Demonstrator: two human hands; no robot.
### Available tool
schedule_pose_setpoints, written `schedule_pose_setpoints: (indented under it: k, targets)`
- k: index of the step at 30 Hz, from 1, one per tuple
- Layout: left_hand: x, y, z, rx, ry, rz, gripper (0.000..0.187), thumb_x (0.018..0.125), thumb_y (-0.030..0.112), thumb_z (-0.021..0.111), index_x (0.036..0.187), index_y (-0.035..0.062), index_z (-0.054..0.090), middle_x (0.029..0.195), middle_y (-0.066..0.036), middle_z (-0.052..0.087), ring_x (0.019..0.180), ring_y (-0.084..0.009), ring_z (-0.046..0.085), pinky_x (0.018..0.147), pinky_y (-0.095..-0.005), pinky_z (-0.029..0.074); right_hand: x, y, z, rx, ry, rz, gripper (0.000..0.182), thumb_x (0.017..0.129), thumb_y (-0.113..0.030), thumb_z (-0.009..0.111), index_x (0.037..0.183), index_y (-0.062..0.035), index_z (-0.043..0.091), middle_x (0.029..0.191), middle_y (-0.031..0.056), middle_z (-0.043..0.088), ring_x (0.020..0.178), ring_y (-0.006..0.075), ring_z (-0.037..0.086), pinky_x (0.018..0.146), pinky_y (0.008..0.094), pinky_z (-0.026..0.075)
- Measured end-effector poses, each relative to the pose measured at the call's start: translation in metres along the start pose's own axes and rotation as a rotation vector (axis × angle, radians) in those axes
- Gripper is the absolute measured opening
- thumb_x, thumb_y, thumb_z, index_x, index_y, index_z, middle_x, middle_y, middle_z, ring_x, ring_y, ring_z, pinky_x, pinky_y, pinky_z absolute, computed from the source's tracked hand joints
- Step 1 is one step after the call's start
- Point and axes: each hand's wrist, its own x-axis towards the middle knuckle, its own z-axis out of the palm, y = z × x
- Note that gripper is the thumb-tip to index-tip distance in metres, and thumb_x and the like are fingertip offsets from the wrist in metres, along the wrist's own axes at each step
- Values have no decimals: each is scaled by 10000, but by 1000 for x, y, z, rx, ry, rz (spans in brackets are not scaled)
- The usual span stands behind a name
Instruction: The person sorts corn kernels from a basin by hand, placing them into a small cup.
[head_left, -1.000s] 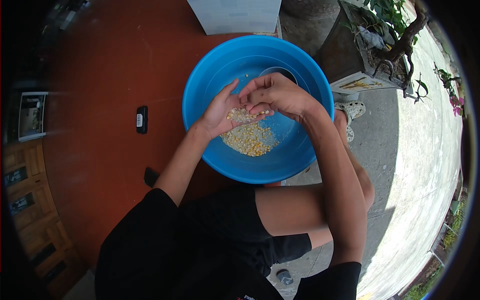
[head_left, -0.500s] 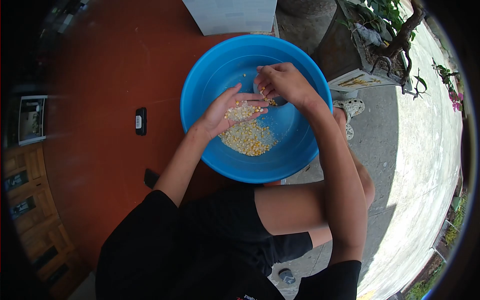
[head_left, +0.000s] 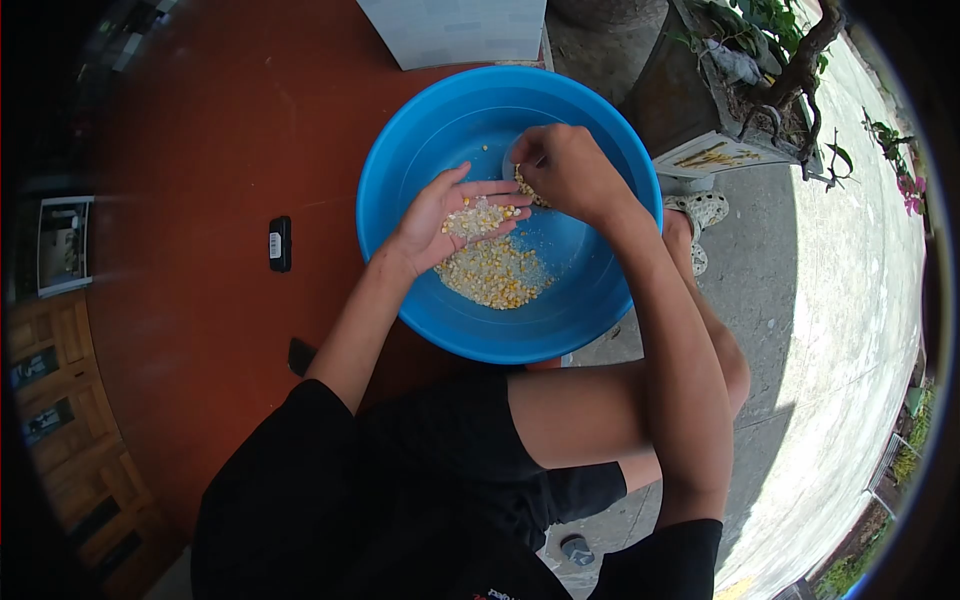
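My left hand lies palm up over a blue basin, fingers stretched out, with a layer of pale and yellow kernels resting on it. Below it, a larger heap of kernels covers part of the basin floor. My right hand is curled just right of the left fingertips, over a small clear container that holds more kernels. Its fingertips are bent down and partly hidden, so anything between them cannot be made out.
A black object with a white label and a dark flat item lie on the red floor. A white block stands beyond the basin. At the right are a planter and a foot in a clog.
My right hand has turned over, its back now facing up and its fingers more hidden above the small container. My left hand has stayed palm up with its kernels.
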Motion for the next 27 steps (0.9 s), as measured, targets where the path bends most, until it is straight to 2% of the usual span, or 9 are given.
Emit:
schedule_pose_setpoints:
  k: [1,4,7,10,11,13,20,27]
  targets:
    - [1,0,-2,-17,5,-5,799,1167,509,312,1573,-171,414,1525,-342,569,1446,-409,583,1225,-462,499,0,-7,-5,51,-94,-15,164,907,-22,744,1053,19,805,971,212,809,977,326,802,884,417,622]
    - [1,-1,-4,-64,56,-2,777,1164,505,337,1557,-156,447,1510,-293,597,1418,-378,607,1226,-477,493,-5,-16,-6,36,-246,-131,155,877,22,790,1032,17,795,960,172,809,947,286,806,863,390,631]
    - [-1,0,-4,-86,112,1,757,1159,506,360,1539,-137,483,1504,-246,615,1375,-345,638,1211,-482,502,-9,-16,4,-5,-239,-158,226,805,-3,860,1028,-12,821,1010,213,803,984,373,793,902,451,628]
    - [1,-1,-9,-114,121,-3,739,1153,505,382,1526,-120,508,1488,-223,631,1348,-330,654,1186,-481,520,-10,-19,9,-74,-216,-125,261,795,4,868,1051,-18,824,1070,229,796,1050,380,784,933,457,626]
    - [2,-2,-12,-126,116,-5,732,1151,503,389,1523,-114,515,1480,-218,637,1342,-328,658,1176,-481,526,-10,-20,11,-128,-211,-146,245,812,-1,865,1053,-19,826,1053,216,803,1027,365,790,921,445,630]
    - [1,-1,-8,-110,163,0,743,1153,497,378,1499,-146,520,1445,-258,646,1344,-346,657,1191,-501,520,-10,-20,14,-236,-200,-185,214,846,-10,858,1058,-20,829,1020,190,816,982,336,803,896,422,638]
    - [3,-2,-8,-171,125,8,755,1155,482,386,1467,-193,513,1417,-305,642,1336,-370,658,1199,-518,518,-5,-18,16,-294,-177,-207,104,877,-39,808,974,-36,848,949,209,803,927,371,797,868,446,641]
    - [2,-2,-10,-141,109,-6,752,1151,488,393,1523,-161,472,1477,-282,614,1376,-368,634,1210,-487,507,-6,-22,16,-334,-184,-209,110,881,-37,796,984,-20,833,957,223,797,925,383,793,849,453,638]
